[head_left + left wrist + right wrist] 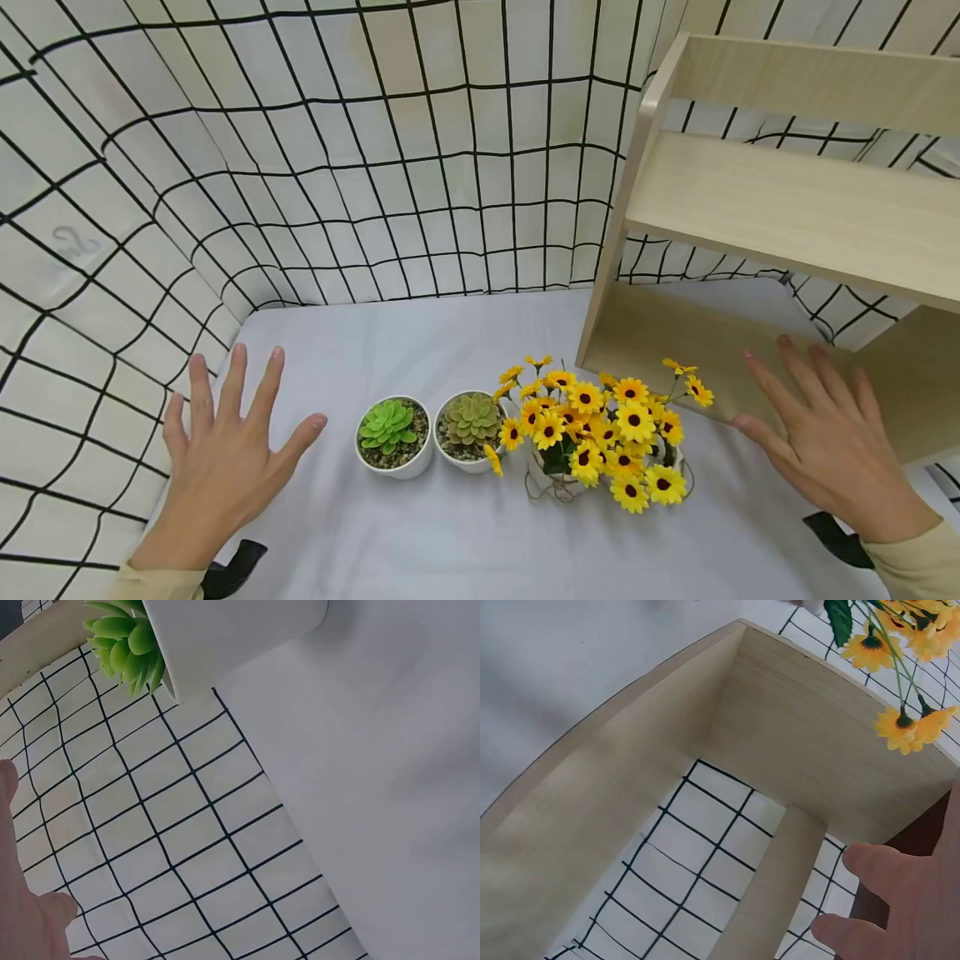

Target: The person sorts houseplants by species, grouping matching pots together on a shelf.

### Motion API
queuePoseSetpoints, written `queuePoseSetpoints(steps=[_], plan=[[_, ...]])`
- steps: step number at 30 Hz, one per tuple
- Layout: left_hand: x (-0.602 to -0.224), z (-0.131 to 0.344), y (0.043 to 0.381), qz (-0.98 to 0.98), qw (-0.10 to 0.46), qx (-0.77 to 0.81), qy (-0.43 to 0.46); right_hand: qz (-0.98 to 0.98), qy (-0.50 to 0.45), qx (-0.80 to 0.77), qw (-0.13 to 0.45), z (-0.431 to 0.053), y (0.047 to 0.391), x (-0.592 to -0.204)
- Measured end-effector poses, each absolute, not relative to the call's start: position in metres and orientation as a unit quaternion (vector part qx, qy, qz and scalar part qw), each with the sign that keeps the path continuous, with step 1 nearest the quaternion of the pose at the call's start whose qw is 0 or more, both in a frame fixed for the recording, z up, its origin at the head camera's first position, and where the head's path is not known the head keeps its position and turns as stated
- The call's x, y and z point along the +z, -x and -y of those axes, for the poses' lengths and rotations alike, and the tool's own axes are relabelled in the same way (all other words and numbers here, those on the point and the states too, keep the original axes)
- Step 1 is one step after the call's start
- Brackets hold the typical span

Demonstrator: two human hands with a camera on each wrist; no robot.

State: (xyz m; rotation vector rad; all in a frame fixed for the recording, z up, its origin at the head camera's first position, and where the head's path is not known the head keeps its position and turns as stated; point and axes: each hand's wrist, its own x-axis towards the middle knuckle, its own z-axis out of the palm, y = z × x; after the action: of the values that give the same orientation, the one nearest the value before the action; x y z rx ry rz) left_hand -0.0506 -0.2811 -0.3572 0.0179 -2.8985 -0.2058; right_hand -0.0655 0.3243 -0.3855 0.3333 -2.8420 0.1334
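Note:
My left hand is spread with straight fingers over the left side of the table, holding nothing. To its right stands a white pot with a bright green succulent, which also shows in the left wrist view. Beside that is a second white pot with a duller green succulent. A pot of yellow artificial flowers follows, its twine-tied pot partly hidden by blooms. On the right, my right hand is spread and holds nothing; in the head view it overlaps the bottom board of a pale wooden shelf.
A white cloth covers the table. Black-and-white grid fabric rises behind and at the left. The shelf stands at the back right, its left side panel close behind the flowers. Dark wrist straps show at both sleeves.

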Motion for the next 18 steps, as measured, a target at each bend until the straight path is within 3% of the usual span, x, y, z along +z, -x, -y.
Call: queuePoseSetpoints(steps=[11, 18], plan=[[-0.345, 0.274, 0.060, 0.984, 0.149, -0.098, 0.022, 0.942, -0.174, 0.106, 0.267, -0.320, 0.071, -0.363], [-0.337, 0.259, 0.073, 0.963, 0.229, -0.132, 0.056, 0.874, -0.226, 0.114, 0.416, -0.315, 0.080, -0.347]])
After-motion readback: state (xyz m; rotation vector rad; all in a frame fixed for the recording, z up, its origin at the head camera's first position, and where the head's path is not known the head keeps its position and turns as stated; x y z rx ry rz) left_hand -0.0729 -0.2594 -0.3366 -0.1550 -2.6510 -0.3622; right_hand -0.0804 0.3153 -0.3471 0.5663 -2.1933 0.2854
